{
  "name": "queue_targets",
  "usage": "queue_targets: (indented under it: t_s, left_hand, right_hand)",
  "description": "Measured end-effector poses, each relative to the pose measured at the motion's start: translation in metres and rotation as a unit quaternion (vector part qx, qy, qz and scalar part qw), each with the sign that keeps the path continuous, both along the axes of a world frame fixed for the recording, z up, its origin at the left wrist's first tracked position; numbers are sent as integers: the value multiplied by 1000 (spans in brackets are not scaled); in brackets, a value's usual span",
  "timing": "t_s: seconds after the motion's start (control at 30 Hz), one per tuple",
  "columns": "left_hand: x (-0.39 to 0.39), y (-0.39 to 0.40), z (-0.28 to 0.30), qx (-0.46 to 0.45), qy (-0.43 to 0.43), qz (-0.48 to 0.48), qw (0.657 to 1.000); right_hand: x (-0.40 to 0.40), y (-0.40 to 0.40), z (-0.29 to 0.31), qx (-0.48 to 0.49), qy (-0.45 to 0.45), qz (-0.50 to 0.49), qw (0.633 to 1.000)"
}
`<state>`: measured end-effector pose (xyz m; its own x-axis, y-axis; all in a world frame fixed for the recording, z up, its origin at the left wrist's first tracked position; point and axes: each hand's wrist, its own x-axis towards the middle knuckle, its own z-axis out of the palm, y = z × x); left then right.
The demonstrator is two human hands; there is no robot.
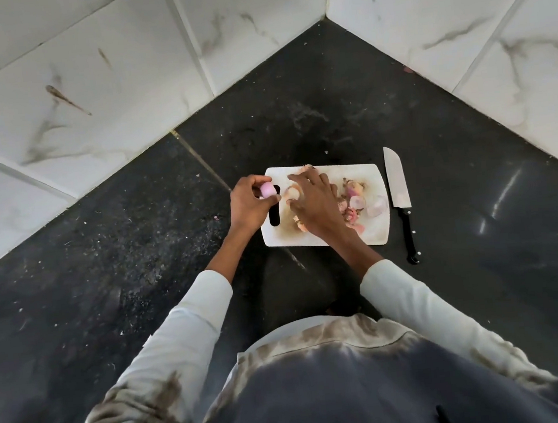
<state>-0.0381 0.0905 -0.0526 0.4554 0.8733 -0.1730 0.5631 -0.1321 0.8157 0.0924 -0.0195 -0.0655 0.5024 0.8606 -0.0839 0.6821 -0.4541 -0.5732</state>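
Work in hand: peeling small onions on a white cutting board (370, 176), centre of frame, on a dark countertop (134, 226).
Left hand (249, 205): sitting over the board's left edge by the handle slot, fingers and thumb curling round a peeled pink onion (266, 190) and pinching it clear of the board.
Right hand (316, 204): reaching leftward across the board, fingers spread and curving over a pale onion (294, 193), index above it in frame, thumb below. Looks like a closing pinch, contact likely.
Pale onion position: lying on the board's left half, just right of the slot, sitting between the 2 hands.
Key relation: pale onion is lying left of the right palm, right at its fingertips. Right hand is nearer, and the left is already occupied. Onion looks roundish, no clear long axis.
Peelings (351, 212): piling on the board's right half, partly under the right wrist.
Knife (397, 181): lying off the board, just beside its right edge, long axis running top to bottom of frame, black handle toward the bottom, blade tip toward the top. Nearer the right hand.
Next, my read: right hand lifting the pale onion for peeling, with the left one needing to drop its onion first.
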Motion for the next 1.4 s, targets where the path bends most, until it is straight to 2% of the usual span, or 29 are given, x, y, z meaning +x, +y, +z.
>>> queue_targets:
  t_s: [0.1,0.2,0.3,0.47,0.63,0.73,0.87,1.0,1.07,1.17,1.27,1.33,1.4]
  left_hand:
    - [-1,5,2,12,11,-8,1000]
    - [1,7,2,21,24,-20,999]
    - [4,7,2,31,33,-28,999]
    - [17,0,2,64,54,-69,994]
    - [36,-11,2,117,103,-148,977]
    - [44,-13,1,169,149,-166,960]
    - [45,-14,2,187,196,-179,946]
    - [41,-15,5,162,209,-181,947]
    - [41,-18,9,178,197,-169,949]
    - [46,-26,19,186,118,-155,963]
    - [54,-38,32,55,-8,-221,974]
    - [57,-47,38,7,-30,-248,968]
    - [60,-56,38,3,-35,-244,969]
  right_hand:
    - [-3,10,0,-36,-17,5,999]
    - [-2,14,-1,-24,-35,-1,999]
    - [2,10,1,7,18,-21,1000]
    - [27,-9,14,62,116,-120,984]
    - [56,-36,24,101,164,-124,973]
    - [59,-49,27,111,180,-118,970]
    - [57,-58,28,117,216,-126,961]
    - [58,-62,29,136,336,-170,916]
    - [60,-64,28,146,393,-186,888]
    - [63,-69,28,176,490,-204,829]
    - [63,-74,26,198,546,-220,784]
    - [62,-76,24,197,551,-224,779]
    - [61,-78,22,195,556,-223,777]
